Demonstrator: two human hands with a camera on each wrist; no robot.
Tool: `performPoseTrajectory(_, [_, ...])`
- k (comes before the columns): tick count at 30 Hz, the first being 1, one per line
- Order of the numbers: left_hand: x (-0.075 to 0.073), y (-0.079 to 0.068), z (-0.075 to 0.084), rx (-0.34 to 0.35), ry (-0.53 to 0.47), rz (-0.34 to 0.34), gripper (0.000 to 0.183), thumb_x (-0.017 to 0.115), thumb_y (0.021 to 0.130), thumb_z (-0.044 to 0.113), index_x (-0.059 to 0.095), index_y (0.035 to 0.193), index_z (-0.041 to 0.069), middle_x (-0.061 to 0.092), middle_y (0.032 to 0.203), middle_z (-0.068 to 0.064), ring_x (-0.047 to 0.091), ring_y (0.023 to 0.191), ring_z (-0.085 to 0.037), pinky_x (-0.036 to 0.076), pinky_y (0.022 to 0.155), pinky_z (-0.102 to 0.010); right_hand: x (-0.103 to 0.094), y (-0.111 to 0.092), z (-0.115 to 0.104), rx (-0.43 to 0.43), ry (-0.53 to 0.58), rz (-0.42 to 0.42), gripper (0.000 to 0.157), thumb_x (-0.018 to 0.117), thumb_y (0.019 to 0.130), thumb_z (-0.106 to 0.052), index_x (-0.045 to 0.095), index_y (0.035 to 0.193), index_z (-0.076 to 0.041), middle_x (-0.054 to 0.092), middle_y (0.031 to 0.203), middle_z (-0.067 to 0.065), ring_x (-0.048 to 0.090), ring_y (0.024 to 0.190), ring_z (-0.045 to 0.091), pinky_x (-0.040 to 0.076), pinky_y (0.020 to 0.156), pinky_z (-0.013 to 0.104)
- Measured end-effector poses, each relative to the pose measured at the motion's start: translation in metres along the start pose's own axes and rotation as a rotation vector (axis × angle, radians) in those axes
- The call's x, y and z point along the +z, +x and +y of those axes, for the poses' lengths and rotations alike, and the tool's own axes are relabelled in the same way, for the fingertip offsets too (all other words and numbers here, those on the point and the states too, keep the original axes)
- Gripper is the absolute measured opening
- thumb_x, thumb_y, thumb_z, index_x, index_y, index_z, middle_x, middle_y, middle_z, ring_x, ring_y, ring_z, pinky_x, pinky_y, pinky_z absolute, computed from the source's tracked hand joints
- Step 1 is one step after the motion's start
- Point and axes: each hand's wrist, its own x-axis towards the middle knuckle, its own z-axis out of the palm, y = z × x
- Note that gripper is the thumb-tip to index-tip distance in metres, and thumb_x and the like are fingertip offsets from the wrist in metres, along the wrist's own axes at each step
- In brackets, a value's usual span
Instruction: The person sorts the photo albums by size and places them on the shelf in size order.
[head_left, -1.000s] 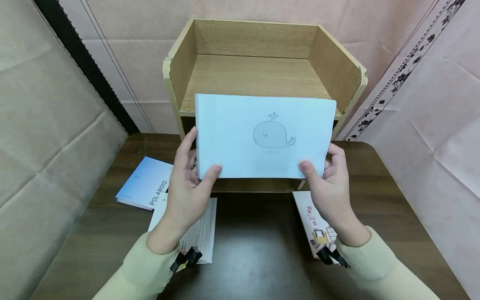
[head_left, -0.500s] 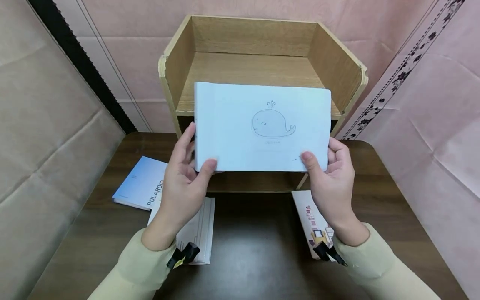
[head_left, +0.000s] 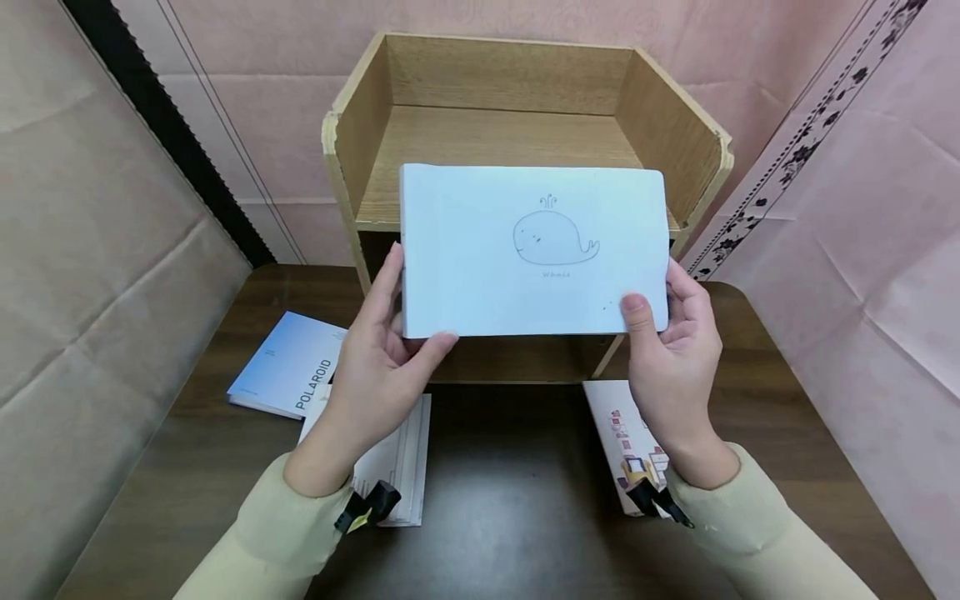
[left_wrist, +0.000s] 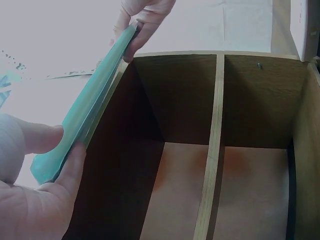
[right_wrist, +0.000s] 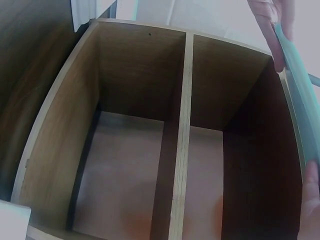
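A light blue notebook [head_left: 480,250] with a whale drawing on its cover is held up before the wooden shelf. My left hand [head_left: 375,371] grips its lower left corner, thumb in front and fingers behind. At the lower right corner my right hand [head_left: 675,367] pinches it the same way. The left wrist view shows the notebook [left_wrist: 95,100] nearly edge-on, between the thumb and fingers of the left hand [left_wrist: 40,175]. In the right wrist view the notebook [right_wrist: 300,95] runs along the right side, with the right hand [right_wrist: 311,200] at its near end.
The wooden shelf [head_left: 502,150] stands at the table's back, with an open top and lower compartments split by a divider [left_wrist: 212,150]. Left on the table [head_left: 510,533] lie a blue POLAROID book [head_left: 285,367] and white books [head_left: 397,467]. A white illustrated book [head_left: 615,433] lies right.
The notebook has risen in both hands over the second, now covering more of the shelf's top opening. It has also shifted slightly right and levelled. The books on the table stay put.
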Motion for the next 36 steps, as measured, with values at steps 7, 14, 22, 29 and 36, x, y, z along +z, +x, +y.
performPoseTrajectory(7, [0.003,0.001,0.004,0.051,0.011,0.074,0.088,0.064,0.081,-0.021,0.021,0.153,0.007,0.026,0.155,-0.007,0.048,0.128,-0.029,0.050,0.090,-0.032,0.008,0.003,-0.005,-0.041,0.064,0.116,0.044,0.061,0.089,0.009,0.048,0.131,0.010,0.051,0.124,0.026,0.050,0.113,0.035,0.051,0.086,0.028])
performPoseTrajectory(14, [0.003,0.008,0.012,0.133,0.052,0.131,0.081,0.067,0.077,-0.022,0.033,0.147,-0.001,0.028,0.153,-0.010,0.046,0.127,-0.032,0.047,0.095,-0.034,0.000,0.010,0.004,0.045,0.127,0.147,0.047,0.067,0.087,0.004,0.049,0.131,0.007,0.050,0.123,0.025,0.049,0.113,0.034,0.051,0.087,0.028])
performPoseTrajectory(22, [0.003,0.016,0.017,0.130,0.087,0.187,0.072,0.071,0.078,-0.016,0.041,0.142,-0.003,0.035,0.147,-0.011,0.050,0.120,-0.031,0.048,0.094,-0.032,-0.001,0.014,-0.007,0.146,0.441,0.067,0.050,0.056,0.092,0.009,0.039,0.140,0.009,0.041,0.134,0.028,0.059,0.106,0.031,0.052,0.088,0.035])
performPoseTrajectory(29, [0.001,0.026,0.016,0.140,0.172,0.232,0.065,0.069,0.082,-0.011,0.044,0.141,-0.001,0.040,0.143,-0.010,0.052,0.118,-0.026,0.052,0.085,-0.027,-0.005,0.016,-0.007,0.113,0.543,-0.077,0.060,0.056,0.092,0.010,0.030,0.146,0.008,0.033,0.137,0.032,0.056,0.113,0.033,0.046,0.094,0.040])
performPoseTrajectory(36, [-0.004,0.037,0.015,0.069,0.338,0.211,0.054,0.069,0.089,0.004,0.048,0.139,0.006,0.039,0.145,-0.002,0.055,0.113,-0.016,0.049,0.086,-0.024,-0.002,0.025,-0.003,0.125,0.414,-0.065,0.060,0.058,0.092,0.007,0.032,0.147,0.004,0.036,0.138,0.028,0.055,0.116,0.033,0.047,0.094,0.039])
